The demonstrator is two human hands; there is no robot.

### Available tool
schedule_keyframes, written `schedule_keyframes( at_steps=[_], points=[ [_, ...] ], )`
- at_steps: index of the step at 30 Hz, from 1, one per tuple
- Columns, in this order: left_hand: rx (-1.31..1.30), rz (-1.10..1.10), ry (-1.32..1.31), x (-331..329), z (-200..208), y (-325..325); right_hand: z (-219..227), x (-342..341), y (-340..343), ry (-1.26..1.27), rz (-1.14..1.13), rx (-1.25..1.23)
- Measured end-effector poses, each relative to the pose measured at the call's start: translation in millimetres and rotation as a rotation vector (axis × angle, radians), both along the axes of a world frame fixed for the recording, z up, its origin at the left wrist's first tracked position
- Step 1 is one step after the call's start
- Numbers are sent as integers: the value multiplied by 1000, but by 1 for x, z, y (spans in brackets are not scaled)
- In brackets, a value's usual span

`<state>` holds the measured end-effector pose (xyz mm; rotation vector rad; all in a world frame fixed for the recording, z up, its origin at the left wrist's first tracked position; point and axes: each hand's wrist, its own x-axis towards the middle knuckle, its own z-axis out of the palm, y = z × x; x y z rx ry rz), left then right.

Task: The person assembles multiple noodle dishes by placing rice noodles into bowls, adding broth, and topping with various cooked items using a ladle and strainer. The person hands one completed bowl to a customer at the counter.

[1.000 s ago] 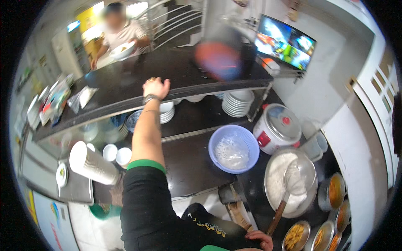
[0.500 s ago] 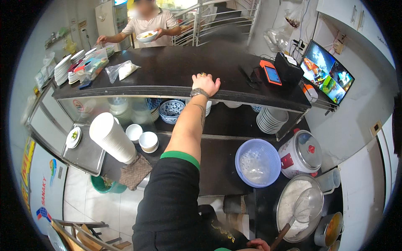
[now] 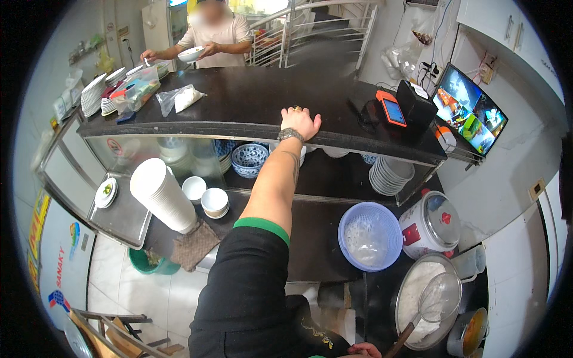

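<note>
My left arm reaches forward, and my left hand (image 3: 301, 122) rests on the front edge of the dark counter (image 3: 250, 98), fingers lying on the top with nothing in them. A ring and a wrist band show on it. At the lower edge, only part of my right hand (image 3: 364, 350) is visible, beside the wooden handle of a mesh strainer (image 3: 440, 298); whether it touches the handle cannot be told. The strainer lies over a wide metal bowl (image 3: 407, 316) of white food. Across the counter, a person (image 3: 224, 39) holds a white bowl (image 3: 191, 54).
Beneath the counter stand blue-patterned bowls (image 3: 249, 160) and stacked plates (image 3: 391, 175). A tall stack of white cups (image 3: 161, 194) leans at left. A blue basket (image 3: 370, 235) and a lidded pot (image 3: 439, 221) stand at right. An orange card terminal (image 3: 392, 109) sits near the screen (image 3: 470, 108).
The person across the counter has moved the white bowl slightly left and turned it. My left hand stays on the counter edge; the whole view has shifted slightly.
</note>
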<state>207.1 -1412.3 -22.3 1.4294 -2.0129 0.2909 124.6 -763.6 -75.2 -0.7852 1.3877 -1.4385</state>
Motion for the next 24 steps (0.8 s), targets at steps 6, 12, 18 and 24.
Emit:
schedule_keyframes(
  at_steps=[6, 12, 18, 24],
  points=[
    [11, 0, 7, 1, 1, 2, -3, -4, -3, 12, -15, 41],
    [22, 6, -1, -1, -1, 0, 1, 0, -8, -31, -72, 78],
    [12, 15, -5, -1, 0, 0, 0, -1, -11, -40, -54, 42],
    [41, 26, -14, -1, 2, 2, -2, -3, -12, -80, -61, 50]
  ],
)
